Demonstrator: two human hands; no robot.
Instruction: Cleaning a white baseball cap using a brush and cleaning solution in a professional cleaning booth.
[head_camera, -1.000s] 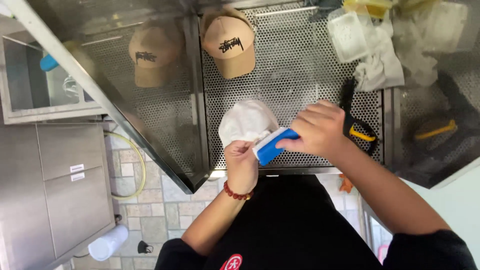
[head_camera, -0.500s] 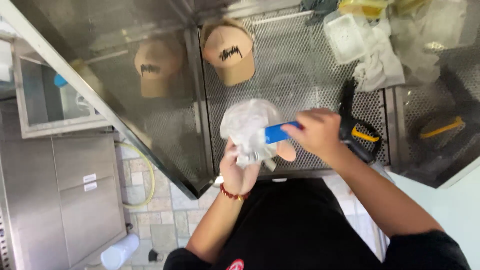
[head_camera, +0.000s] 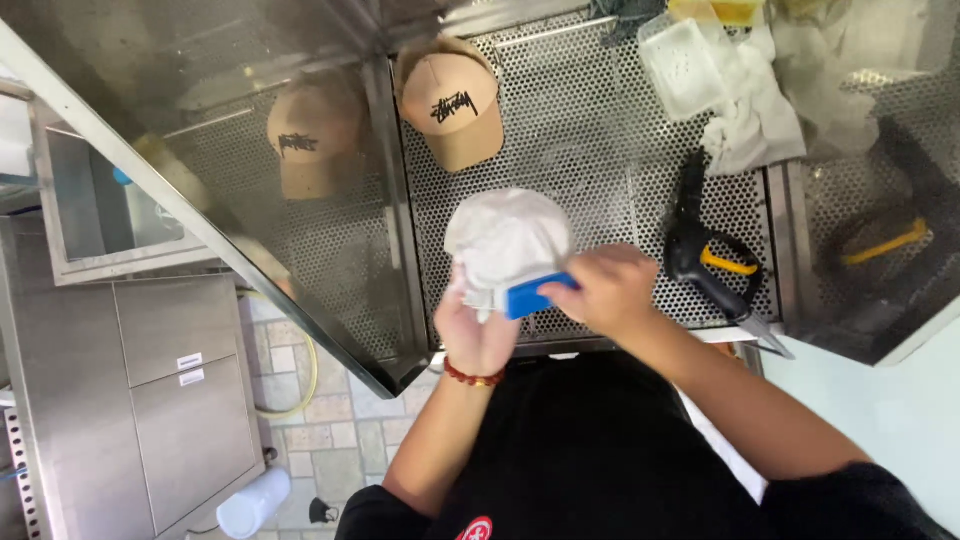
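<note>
Head view, left to right: left hand (head_camera: 478, 335) cupped under a crumpled white cap (head_camera: 508, 240), fingers curled into the soft fabric above the perforated steel tray (head_camera: 600, 150); blue brush (head_camera: 528, 297) pressed to its edge; right hand (head_camera: 610, 292) clamped around that hard block. Risk: limp cloth slipping under the scrubbing.

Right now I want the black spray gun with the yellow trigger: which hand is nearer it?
Right. The right hand is just left of the spray gun; the left hand is farther left, holding a white cap.
</note>
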